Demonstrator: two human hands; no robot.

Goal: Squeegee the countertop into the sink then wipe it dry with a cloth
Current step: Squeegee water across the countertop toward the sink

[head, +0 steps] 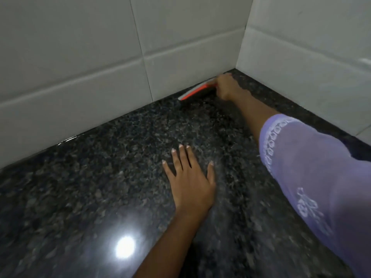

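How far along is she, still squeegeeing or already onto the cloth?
Still squeegeeing. The right hand holds the red squeegee against the tiled wall in the far corner of the granite countertop; the left hand rests flat on the stone. How much is already cleared cannot be told. No sink or cloth is in view, so the wipe-dry step looks not yet begun.

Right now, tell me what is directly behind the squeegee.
The white tiled wall stands right behind the squeegee, near the corner. The right hand covers its handle end, so that part is hidden.
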